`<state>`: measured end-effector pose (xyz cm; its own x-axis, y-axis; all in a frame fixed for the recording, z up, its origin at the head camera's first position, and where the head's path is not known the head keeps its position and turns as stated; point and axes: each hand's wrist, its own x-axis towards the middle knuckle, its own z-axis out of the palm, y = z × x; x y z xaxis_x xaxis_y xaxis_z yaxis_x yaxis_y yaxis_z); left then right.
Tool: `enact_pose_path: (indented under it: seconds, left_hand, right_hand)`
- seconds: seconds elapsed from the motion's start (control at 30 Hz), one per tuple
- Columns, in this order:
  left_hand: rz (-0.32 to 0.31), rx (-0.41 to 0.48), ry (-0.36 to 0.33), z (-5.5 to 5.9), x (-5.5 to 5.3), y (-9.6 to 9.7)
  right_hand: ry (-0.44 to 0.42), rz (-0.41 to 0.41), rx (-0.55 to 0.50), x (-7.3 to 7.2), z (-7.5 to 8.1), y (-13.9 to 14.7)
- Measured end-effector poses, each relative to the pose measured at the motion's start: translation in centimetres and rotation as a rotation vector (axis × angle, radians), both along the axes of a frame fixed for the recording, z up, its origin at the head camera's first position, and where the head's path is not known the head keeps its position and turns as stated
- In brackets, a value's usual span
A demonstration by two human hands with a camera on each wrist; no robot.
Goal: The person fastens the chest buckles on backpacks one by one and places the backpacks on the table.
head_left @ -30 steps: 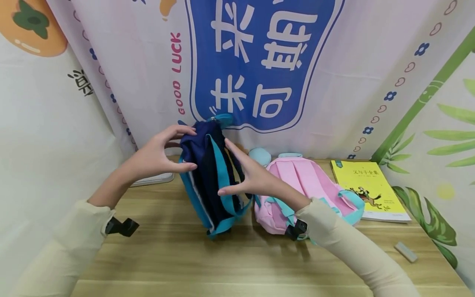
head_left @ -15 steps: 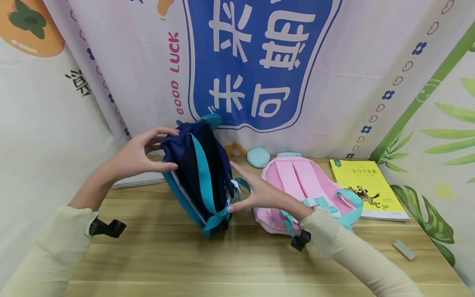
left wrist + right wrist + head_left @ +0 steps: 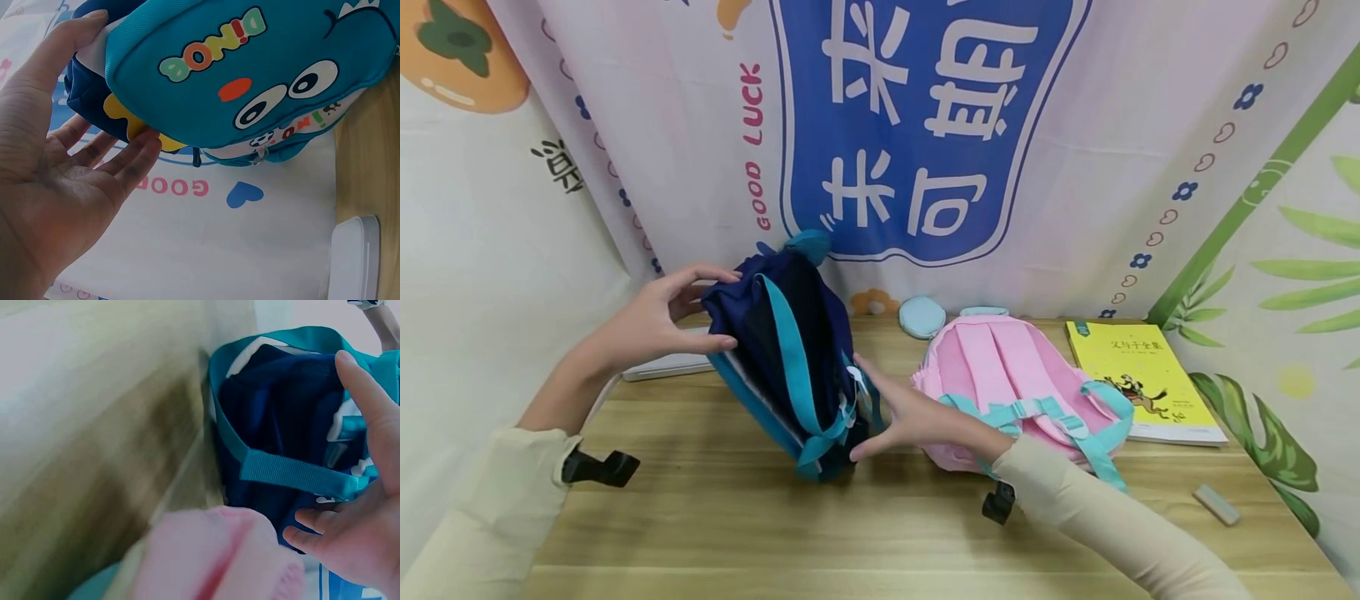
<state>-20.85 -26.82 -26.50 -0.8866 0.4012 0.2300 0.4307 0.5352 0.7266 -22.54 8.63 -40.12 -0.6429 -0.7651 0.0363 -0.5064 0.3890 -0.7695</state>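
A dark blue backpack [image 3: 775, 333] with teal straps stands tilted on the wooden table. Its teal front with cartoon eyes and "DINO" lettering shows in the left wrist view. My left hand [image 3: 643, 321] grips its upper left part, thumb on one face and fingers on the other. At the opposite side, my right hand [image 3: 910, 412] spreads its thumb and fingers against the backpack by a teal strap [image 3: 294, 474]. How firmly it touches there I cannot tell. Right of it, a pink backpack [image 3: 985, 350] lies with its straps up, partly behind my right forearm.
A yellow book [image 3: 1138, 367] lies at the back right, and a grey eraser-like block [image 3: 1217, 505] nearer the right edge. Behind the blue backpack is a flat white object [image 3: 670, 367]. A round light-blue piece [image 3: 922, 318] rests near the printed curtain [image 3: 1075, 208].
The blue backpack has shifted left and tilted further, with my left hand moving along. My right hand has slid lower along its right side, uncovering more of the pink backpack.
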Motion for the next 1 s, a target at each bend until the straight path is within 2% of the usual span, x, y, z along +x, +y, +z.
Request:
enact_pose_path:
  seconds: [0.2, 0.4, 0.6, 0.73, 0.87, 1.0]
  left_hand:
    - [0.037, -0.014, -0.008, -0.9, 0.4, -0.5]
    - [0.034, -0.018, -0.007, -2.1, 0.7, -1.2]
    - [0.011, -0.075, -0.04, -3.2, 0.9, -2.1]
    - [0.024, -0.128, -0.066, -3.8, 1.0, -2.4]
    - [0.035, -0.168, -0.12, -4.4, 1.2, -2.7]
    - [0.03, -0.172, -0.162, -5.4, 1.2, -3.1]
  right_hand:
    - [-0.005, -0.036, 0.003, 0.4, -0.7, -0.6]
    - [0.029, -0.024, -0.001, 0.7, -1.0, -0.9]
    - [0.069, -0.013, 0.026, 0.7, -1.4, -0.7]
    - [0.085, -0.009, 0.034, 0.8, -1.5, -0.6]
    - [0.072, -0.015, 0.057, 1.0, -1.4, -0.5]
    - [0.072, -0.017, 0.086, 1.1, -1.2, -0.3]
